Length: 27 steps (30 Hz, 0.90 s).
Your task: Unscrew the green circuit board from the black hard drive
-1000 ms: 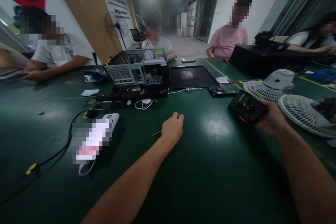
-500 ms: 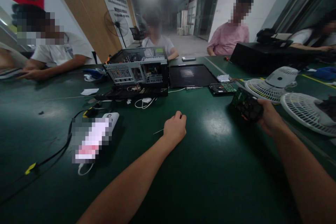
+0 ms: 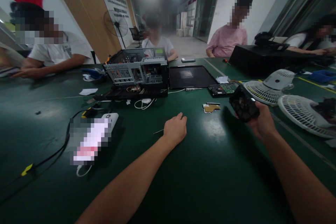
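A black hard drive (image 3: 243, 107) is gripped, tilted above the green table (image 3: 199, 178), between the thumb and fingers of the right hand (image 3: 259, 120); a small circuit board (image 3: 211, 107) is seen lying nearby. A thin-shafted tool (image 3: 158, 132) is enclosed by the curled left hand (image 3: 175, 127).

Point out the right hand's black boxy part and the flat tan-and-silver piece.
Black boxy part (image 3: 244, 107), head view: middle of its near face.
Flat tan-and-silver piece (image 3: 211, 108), head view: its tan middle.
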Available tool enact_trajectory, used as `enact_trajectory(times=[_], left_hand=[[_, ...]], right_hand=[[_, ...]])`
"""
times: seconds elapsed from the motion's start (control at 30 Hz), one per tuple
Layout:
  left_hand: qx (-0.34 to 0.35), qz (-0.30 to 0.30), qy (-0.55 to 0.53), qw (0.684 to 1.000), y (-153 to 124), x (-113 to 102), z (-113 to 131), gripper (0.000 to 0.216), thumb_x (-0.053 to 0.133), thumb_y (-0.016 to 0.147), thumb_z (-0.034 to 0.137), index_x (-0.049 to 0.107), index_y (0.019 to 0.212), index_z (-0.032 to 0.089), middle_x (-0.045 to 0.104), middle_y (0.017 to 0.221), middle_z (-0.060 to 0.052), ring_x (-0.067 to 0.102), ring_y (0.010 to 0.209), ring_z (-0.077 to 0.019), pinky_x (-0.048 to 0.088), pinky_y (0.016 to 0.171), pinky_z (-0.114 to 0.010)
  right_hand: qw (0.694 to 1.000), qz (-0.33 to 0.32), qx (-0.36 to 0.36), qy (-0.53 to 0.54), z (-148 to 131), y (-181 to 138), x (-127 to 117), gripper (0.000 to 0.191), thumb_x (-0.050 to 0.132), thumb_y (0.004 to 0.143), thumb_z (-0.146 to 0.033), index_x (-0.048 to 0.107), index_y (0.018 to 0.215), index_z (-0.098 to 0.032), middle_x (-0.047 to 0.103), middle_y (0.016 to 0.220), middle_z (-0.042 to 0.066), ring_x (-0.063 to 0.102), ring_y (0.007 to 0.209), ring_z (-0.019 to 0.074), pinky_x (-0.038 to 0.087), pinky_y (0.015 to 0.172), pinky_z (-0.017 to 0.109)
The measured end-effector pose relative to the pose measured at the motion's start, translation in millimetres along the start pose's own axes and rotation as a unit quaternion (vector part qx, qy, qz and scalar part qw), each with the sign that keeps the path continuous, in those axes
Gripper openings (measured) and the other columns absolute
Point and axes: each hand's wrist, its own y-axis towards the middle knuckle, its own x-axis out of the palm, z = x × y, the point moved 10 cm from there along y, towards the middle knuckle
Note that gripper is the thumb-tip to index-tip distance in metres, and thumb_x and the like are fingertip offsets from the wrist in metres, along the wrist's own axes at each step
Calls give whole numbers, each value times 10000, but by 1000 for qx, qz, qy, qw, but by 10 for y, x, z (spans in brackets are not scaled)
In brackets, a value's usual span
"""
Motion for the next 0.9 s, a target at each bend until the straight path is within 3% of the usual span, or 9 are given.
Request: enact_trajectory(times=[0.1,0.17,0.27,0.33,0.43,0.57,0.67,0.77,0.9], left_hand=[[-1,9,3,1000,5,-5,4,408,450,1003,240,587,1386,210,475,1565,-127,585,1304,-292,542,993,-435],[-7,17,4,1000,4,-14,-4,406,450,998,231,589,1379,214,494,1550,-121,597,1287,-287,535,1000,-430],[-17,32,-1,999,-2,-62,-31,394,441,990,213,601,1350,212,544,1499,-106,638,1219,-272,543,974,-407],[-34,38,-9,999,-4,-105,-80,376,442,984,207,609,1321,212,587,1433,-100,667,1153,-261,552,931,-382],[-82,31,-19,996,0,-144,-216,336,469,975,222,619,1275,215,610,1343,-103,690,1069,-253,549,875,-352],[-121,10,-34,992,12,-140,-342,292,493,966,256,622,1225,217,569,1315,-111,699,987,-236,540,813,-334],[-130,7,-49,990,22,-164,-370,288,492,954,248,615,1212,210,565,1277,-119,692,992,-244,539,817,-342],[-150,28,-61,986,27,-268,-435,328,524,917,189,585,1239,179,572,1229,-137,655,1086,-258,526,888,-336],[-131,88,-63,985,33,-517,-475,330,522,886,101,593,1208,123,538,1216,-154,613,1137,-254,489,1002,-338]], right_hand=[[992,-99,56,63,113,-295,405,449,452,952,-496,640,1260,-227,688,1312,133,706,1066,325,607,836,506],[975,-175,120,59,276,-558,736,546,441,939,-591,606,1324,-241,682,1326,144,697,1106,354,572,901,563],[944,-277,177,34,475,-931,1160,625,334,953,-674,540,1394,-281,684,1328,140,700,1114,351,542,921,607],[929,-314,193,25,568,-1077,1320,617,302,965,-672,538,1390,-292,673,1352,132,694,1138,337,534,936,604],[922,-322,213,28,692,-1112,1371,536,353,979,-635,574,1335,-301,694,1318,113,687,1158,313,549,941,568],[938,-256,234,5,842,-974,1188,325,521,990,-504,641,1172,-263,746,1187,80,713,1065,234,590,915,428],[947,-237,212,-52,821,-939,1083,256,615,971,-456,664,1062,-222,761,1058,83,719,908,204,618,776,342],[932,-279,202,-110,778,-1054,1120,355,616,960,-528,678,989,-180,744,940,114,696,780,200,596,623,303],[900,-351,198,-167,796,-1231,1231,414,618,949,-566,675,980,-157,732,918,115,685,723,176,557,590,280]])
